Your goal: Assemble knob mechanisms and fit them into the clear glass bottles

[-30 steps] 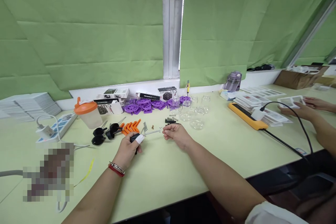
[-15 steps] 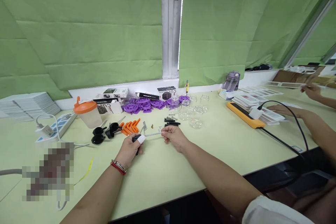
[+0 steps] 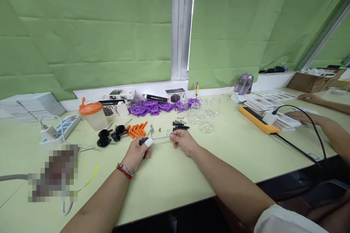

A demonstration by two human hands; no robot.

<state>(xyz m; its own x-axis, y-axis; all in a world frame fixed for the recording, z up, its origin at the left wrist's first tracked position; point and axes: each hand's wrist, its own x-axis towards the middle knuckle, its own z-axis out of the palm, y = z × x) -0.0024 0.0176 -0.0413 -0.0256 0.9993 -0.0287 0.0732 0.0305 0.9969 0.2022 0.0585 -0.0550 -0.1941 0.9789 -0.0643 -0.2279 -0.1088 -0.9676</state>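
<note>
My left hand (image 3: 136, 154) is closed around a small black part (image 3: 142, 143), with a white cot on one fingertip. My right hand (image 3: 182, 140) is pinched on the end of a thin metal rod (image 3: 160, 138) that reaches toward the black part. Both hands rest on the pale green table (image 3: 175, 174). Just beyond them lie orange plastic pieces (image 3: 136, 130), black knobbed parts (image 3: 109, 137), small black pins and springs (image 3: 179, 124), and loose screws.
Purple gear-like parts (image 3: 153, 108), clear glass jars (image 3: 202, 114) and small boxes line the back. An orange-lidded cup (image 3: 91, 114) and a power strip (image 3: 61, 127) stand at left. Another person's hands (image 3: 303, 107) work at right by a yellow bar (image 3: 255, 120) with a black cable.
My right hand has moved left and pinched the metal rod, bringing it to the black part in my left hand. The person at right has shifted their hands over the cards.
</note>
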